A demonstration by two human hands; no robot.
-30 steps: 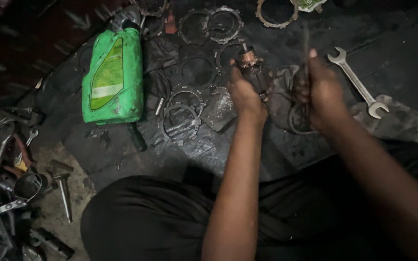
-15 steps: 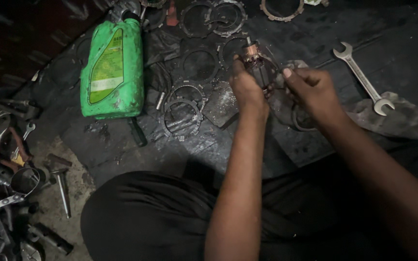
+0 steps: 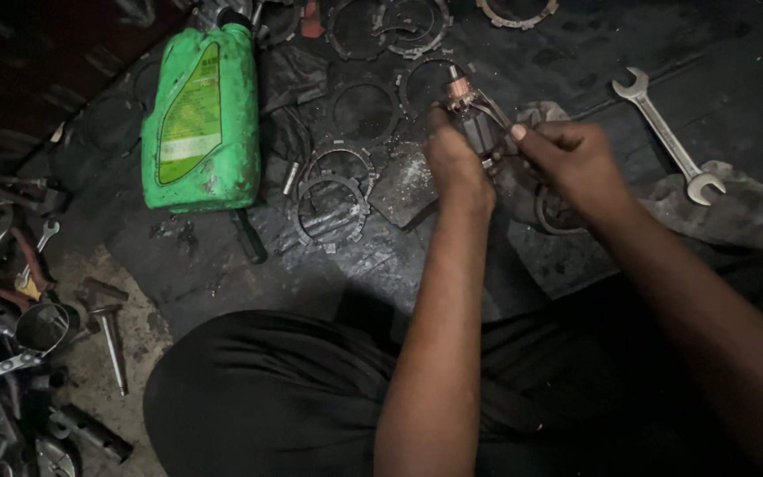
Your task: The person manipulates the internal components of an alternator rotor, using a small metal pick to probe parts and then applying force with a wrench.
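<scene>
Left hand: I see the left hand point(image 3: 457, 159) closed around a small motor part point(image 3: 474, 119), fingers wrapped over its dark body from the left side.
Right hand: I see the right hand point(image 3: 576, 163) partly closed, thumb and forefinger pinched at the right side of the same part; I cannot tell whether it grips the part itself or only a thin wire on it.
Motor part: I read it as a short dark cylinder with a copper-coloured end pointing up and away, held between both hands above the dark mat point(image 3: 452, 265), tilted to the upper left.
Rings: I count several flat toothed rings point(image 3: 333, 199) lying on the mat, left of and beyond the hands; none is touched.
Oil can: a green plastic can point(image 3: 200, 124) lies flat on its side at the upper left, well apart from the hands.
Spanner: a double-ended open spanner point(image 3: 668, 137) lies to the right of the right hand, one end touching a grey rag point(image 3: 735, 212).
Tool pile: loose metal tools point(image 3: 11, 300) lie heaped at the left edge, on the bare floor.
Legs: dark trousers point(image 3: 293, 397) fill the lower picture, below both forearms.
</scene>
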